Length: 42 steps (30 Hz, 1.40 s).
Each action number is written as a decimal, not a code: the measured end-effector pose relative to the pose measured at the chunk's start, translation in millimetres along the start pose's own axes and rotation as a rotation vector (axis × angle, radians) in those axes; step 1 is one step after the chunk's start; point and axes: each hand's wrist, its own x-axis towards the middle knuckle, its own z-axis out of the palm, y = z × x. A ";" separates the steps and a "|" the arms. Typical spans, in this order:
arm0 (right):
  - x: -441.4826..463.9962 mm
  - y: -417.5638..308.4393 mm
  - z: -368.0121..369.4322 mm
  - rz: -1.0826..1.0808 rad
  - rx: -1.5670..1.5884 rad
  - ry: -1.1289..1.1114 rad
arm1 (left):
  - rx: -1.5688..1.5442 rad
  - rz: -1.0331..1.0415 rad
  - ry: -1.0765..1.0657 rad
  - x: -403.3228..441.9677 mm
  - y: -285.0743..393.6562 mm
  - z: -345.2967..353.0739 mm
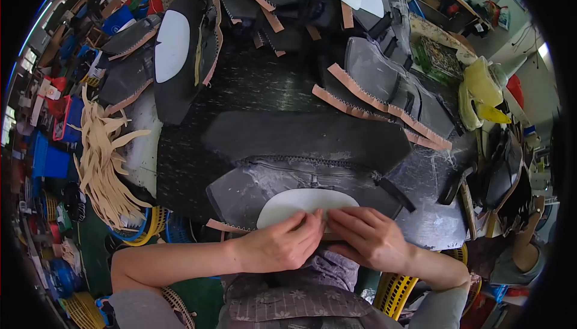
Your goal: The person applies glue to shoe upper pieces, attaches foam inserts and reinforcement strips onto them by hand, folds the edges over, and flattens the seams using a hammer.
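At the table's near edge lies a dark grey panel (234,195) with a zigzag-stitched seam and a white half-oval piece (300,201) on its near side. My left hand (285,240) is closed in a pinch at the lower edge of the white piece. Beside it, nearly touching, my right hand (369,237) has its fingers pressed together on the same edge. Whatever lies between the fingertips is hidden. A plain dark panel (306,133) extends just beyond the seam.
Stitched dark pieces with tan strips (390,88) lie right and at the back. At left are a dark piece with a white patch (172,46) and a bundle of beige strips (105,160). A yellow bottle (482,82) stands right. Another person's arm (528,239) shows far right.
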 end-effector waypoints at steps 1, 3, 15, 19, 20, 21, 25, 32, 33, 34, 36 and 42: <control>1.2 4.4 16.5 -0.017 -0.030 0.014 | 0.019 0.036 -0.006 -0.9 -5.7 0.1; 2.3 3.0 11.6 0.005 0.033 -0.006 | -0.003 0.022 0.022 -9.5 -7.4 4.4; 104.0 -36.0 -30.6 -0.080 0.124 -0.250 | -0.058 -0.330 0.294 -91.8 36.8 -33.9; 143.2 -44.1 -48.6 -0.105 0.037 -0.175 | 0.411 -1.051 0.275 -206.9 -45.4 -82.9; 163.6 -41.8 -42.2 -0.109 0.031 -0.165 | 0.373 -1.236 0.413 -233.7 -70.5 -80.8; 195.9 -34.5 -25.8 -0.258 0.113 -0.158 | 0.330 -1.418 0.557 -255.0 -88.1 -72.9; 316.6 -39.5 64.8 -0.624 0.225 -0.134 | 0.412 -1.418 0.242 -271.4 -103.2 -36.5; 418.6 -83.0 149.9 -0.822 -0.220 0.264 | 0.356 -1.233 0.369 -280.4 -99.0 -71.3; 418.0 -77.0 149.6 -0.819 -0.179 0.209 | 0.373 -1.238 0.451 -286.3 -115.6 -81.3; 415.9 -74.0 150.8 -0.814 -0.136 0.145 | 0.340 -1.318 0.469 -290.7 -137.2 -89.9; 412.8 -75.1 153.7 -0.791 -0.115 0.108 | 0.297 -1.448 0.451 -295.9 -189.0 -89.7; 419.3 -71.3 136.0 -0.744 -0.104 0.100 | 0.135 -1.540 0.249 -301.7 -231.0 -51.7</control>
